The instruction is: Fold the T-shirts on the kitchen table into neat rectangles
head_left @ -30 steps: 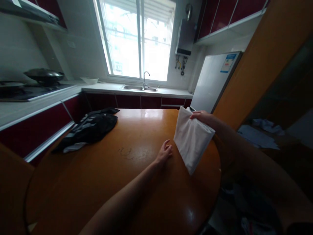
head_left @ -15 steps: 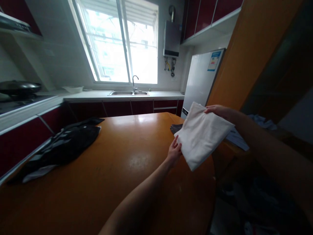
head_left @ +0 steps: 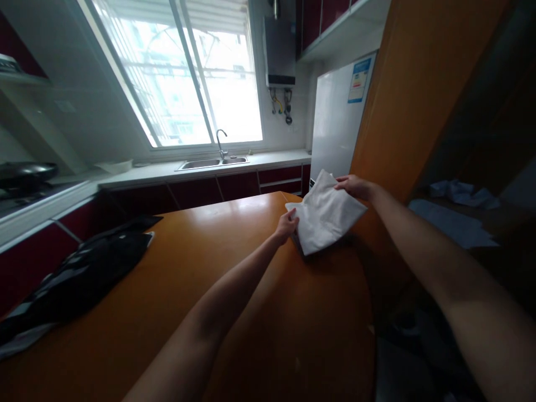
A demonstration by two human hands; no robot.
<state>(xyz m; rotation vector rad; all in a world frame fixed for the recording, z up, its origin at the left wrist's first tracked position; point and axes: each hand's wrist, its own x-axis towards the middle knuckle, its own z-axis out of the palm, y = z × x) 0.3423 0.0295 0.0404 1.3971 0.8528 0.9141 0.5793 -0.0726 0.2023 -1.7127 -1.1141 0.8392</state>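
A folded white cloth point(head_left: 329, 215) is spread between both hands over the right part of the orange-brown table point(head_left: 234, 268). My left hand point(head_left: 287, 224) pinches its left edge. At its upper right edge, my right hand point(head_left: 352, 185) grips the fabric between thumb and fingers. Dark folded fabric shows only as a narrow strip under the cloth's lower left side; the cloth hides the rest. Whether the cloth rests on it cannot be told.
Dark clothing point(head_left: 92, 273) lies along the table's left side. Beyond the table are a counter with a sink point(head_left: 213, 162) and a pale fridge point(head_left: 339, 117). Light papers or fabric point(head_left: 452, 220) lie at the right, past an orange-brown panel point(head_left: 402, 100).
Both hands have carried the white cloth away from me and slightly left, down over the dark fabric. The camera view has also shifted.
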